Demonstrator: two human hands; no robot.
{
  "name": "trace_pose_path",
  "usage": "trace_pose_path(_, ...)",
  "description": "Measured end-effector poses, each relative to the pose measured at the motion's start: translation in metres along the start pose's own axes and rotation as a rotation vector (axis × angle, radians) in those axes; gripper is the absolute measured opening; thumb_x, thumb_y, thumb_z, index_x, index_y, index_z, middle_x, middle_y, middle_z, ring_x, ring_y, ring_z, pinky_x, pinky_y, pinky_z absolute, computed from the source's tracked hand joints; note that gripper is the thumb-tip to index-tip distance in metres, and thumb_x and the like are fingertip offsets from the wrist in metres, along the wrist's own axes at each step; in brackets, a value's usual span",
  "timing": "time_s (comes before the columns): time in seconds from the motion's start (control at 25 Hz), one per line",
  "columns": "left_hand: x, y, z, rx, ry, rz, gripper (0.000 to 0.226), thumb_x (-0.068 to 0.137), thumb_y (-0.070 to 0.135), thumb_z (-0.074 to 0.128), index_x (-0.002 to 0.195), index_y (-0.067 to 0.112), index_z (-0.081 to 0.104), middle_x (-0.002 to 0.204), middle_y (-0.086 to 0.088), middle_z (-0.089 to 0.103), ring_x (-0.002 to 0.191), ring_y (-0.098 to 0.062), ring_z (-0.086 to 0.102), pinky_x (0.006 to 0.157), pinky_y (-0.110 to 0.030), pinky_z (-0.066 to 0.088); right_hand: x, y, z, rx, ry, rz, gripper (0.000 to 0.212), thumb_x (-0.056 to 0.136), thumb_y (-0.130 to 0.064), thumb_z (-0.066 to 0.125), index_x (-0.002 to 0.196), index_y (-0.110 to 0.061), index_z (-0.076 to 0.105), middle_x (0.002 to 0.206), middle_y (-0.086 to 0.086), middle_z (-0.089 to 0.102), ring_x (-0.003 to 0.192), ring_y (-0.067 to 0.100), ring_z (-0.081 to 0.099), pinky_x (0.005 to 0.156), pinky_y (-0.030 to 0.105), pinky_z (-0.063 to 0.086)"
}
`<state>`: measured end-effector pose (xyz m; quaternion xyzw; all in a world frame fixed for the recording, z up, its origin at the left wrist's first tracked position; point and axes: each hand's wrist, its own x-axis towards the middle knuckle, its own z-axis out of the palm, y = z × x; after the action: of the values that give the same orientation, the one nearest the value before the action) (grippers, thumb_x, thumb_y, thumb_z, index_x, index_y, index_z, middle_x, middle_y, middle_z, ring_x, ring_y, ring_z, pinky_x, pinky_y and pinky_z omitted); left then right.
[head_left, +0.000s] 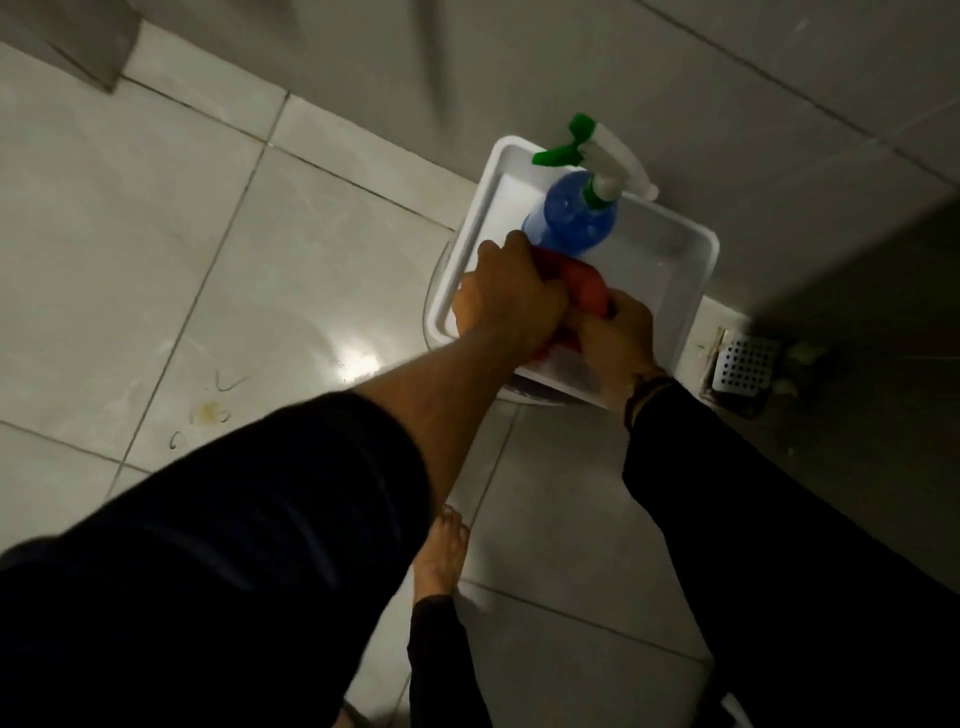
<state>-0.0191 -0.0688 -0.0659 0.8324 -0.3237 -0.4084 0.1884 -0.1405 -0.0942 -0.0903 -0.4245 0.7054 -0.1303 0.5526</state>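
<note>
A white rectangular tub (691, 260) stands on the tiled floor against the wall. Inside it a blue spray bottle (571, 218) with a white and green trigger head stands at the far end. A red cloth (587, 286) is bunched over the near part of the tub. My left hand (509, 296) grips one end of the cloth. My right hand (618, 338) grips the other end, close beside the left. Much of the cloth is hidden under both hands.
A metal floor drain (745, 366) lies right of the tub near the wall. Pale floor tiles (208, 260) spread to the left, with a yellowish stain (210, 411). My bare foot (441, 556) stands below the tub. A round grey base shows under the tub.
</note>
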Motion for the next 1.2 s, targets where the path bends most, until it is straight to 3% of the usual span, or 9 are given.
trace_pose_path(0.12, -0.042, -0.01, -0.036, -0.242, 0.073, 0.06, 0.021, 0.094, 0.045, 0.062, 0.112, 0.036, 0.057, 0.099, 0.015, 0.062, 0.087, -0.006, 0.061, 0.08, -0.022, 0.051, -0.048, -0.02, -0.008, 0.043, -0.033, -0.169, 0.053, 0.085, -0.012, 0.09, 0.131, -0.011, 0.065, 0.13, 0.008, 0.075, 0.109, 0.016, 0.077, 0.09, 0.027, 0.069)
trace_pose_path(0.24, -0.082, -0.048, -0.078, -0.482, 0.035, -0.05, 0.035, 0.087, 0.045, 0.069, 0.118, 0.032, 0.062, 0.098, 0.018, 0.067, 0.083, 0.0, 0.066, 0.073, -0.017, 0.053, -0.108, -0.029, 0.006, -0.233, -0.09, -0.565, 0.077, 0.089, -0.007, 0.083, 0.15, -0.033, 0.044, 0.158, -0.007, 0.051, 0.141, 0.007, 0.054, 0.116, 0.011, 0.047)
trace_pose_path(0.36, -0.109, -0.106, -0.12, -0.736, 0.025, -0.28, 0.036, 0.084, 0.04, 0.071, 0.117, 0.026, 0.07, 0.105, 0.005, 0.076, 0.094, -0.015, 0.075, 0.077, -0.027, 0.062, -0.145, -0.011, 0.056, -0.509, -0.42, -0.867, 0.069, 0.094, 0.005, 0.061, 0.156, -0.022, 0.049, 0.168, 0.001, 0.045, 0.161, 0.02, 0.037, 0.137, 0.033, 0.028)
trace_pose_path(0.44, -0.119, -0.156, -0.143, -0.939, 0.001, -0.476, 0.029, 0.091, 0.031, 0.073, 0.116, 0.017, 0.075, 0.102, -0.005, 0.08, 0.084, -0.016, 0.077, 0.063, -0.022, 0.063, -0.161, 0.006, 0.102, -0.566, -0.75, -0.779, 0.076, 0.094, -0.001, 0.067, 0.163, -0.017, 0.042, 0.168, 0.004, 0.046, 0.159, 0.024, 0.043, 0.129, 0.053, 0.042)
trace_pose_path(0.52, -0.132, -0.213, -0.158, -1.103, -0.107, -0.64, 0.033, 0.094, 0.028, 0.07, 0.12, 0.01, 0.079, 0.103, -0.011, 0.083, 0.075, -0.015, 0.077, 0.061, -0.024, 0.063, -0.176, 0.027, 0.147, -0.602, -1.01, -0.631, 0.098, 0.083, -0.017, 0.077, 0.169, -0.026, 0.029, 0.17, 0.001, 0.043, 0.155, 0.018, 0.048, 0.118, 0.051, 0.055)
trace_pose_path(0.72, -0.141, -0.372, -0.164, -1.592, -0.145, -0.745, 0.051, 0.094, 0.049, 0.061, 0.118, 0.005, 0.07, 0.107, -0.012, 0.077, 0.094, -0.026, 0.075, 0.077, -0.034, 0.065, -0.177, 0.09, 0.259, -0.618, -1.005, -0.585, 0.084, 0.09, -0.012, 0.085, 0.158, -0.033, 0.042, 0.161, 0.0, 0.058, 0.141, 0.022, 0.063, 0.116, 0.047, 0.057)
trace_pose_path(0.88, -0.13, -0.502, -0.127, -1.216, 0.013, -0.771, 0.073, 0.095, 0.068, 0.053, 0.144, 0.016, 0.063, 0.135, -0.008, 0.076, 0.119, -0.024, 0.068, 0.096, -0.039, 0.053, -0.139, 0.133, 0.342, -0.792, -0.843, -0.701, 0.049, 0.105, -0.009, 0.066, 0.153, -0.009, 0.058, 0.149, 0.011, 0.069, 0.135, 0.029, 0.069, 0.117, 0.052, 0.055)
trace_pose_path(1.04, -0.108, -0.616, -0.056, -0.295, 0.413, -0.802, 0.082, 0.1, 0.065, 0.046, 0.167, 0.02, 0.034, 0.173, -0.012, 0.033, 0.16, -0.036, 0.032, 0.131, -0.055, 0.025, -0.1, 0.152, 0.431, -1.056, -0.546, -1.141, 0.062, 0.099, -0.021, 0.062, 0.16, -0.022, 0.05, 0.164, 0.007, 0.057, 0.146, 0.031, 0.058, 0.12, 0.041, 0.049)
trace_pose_path(1.2, -0.098, -0.699, 0.009, 0.187, 0.555, -0.633, 0.085, 0.103, 0.068, 0.027, 0.174, 0.022, 0.014, 0.182, -0.014, 0.004, 0.168, -0.037, 0.002, 0.13, -0.068, -0.001, -0.07, 0.213, 0.511, -1.495, -0.63, -1.393, 0.076, 0.098, -0.031, 0.057, 0.168, -0.012, 0.032, 0.178, 0.014, 0.029, 0.165, 0.041, 0.025, 0.131, 0.058, 0.033)
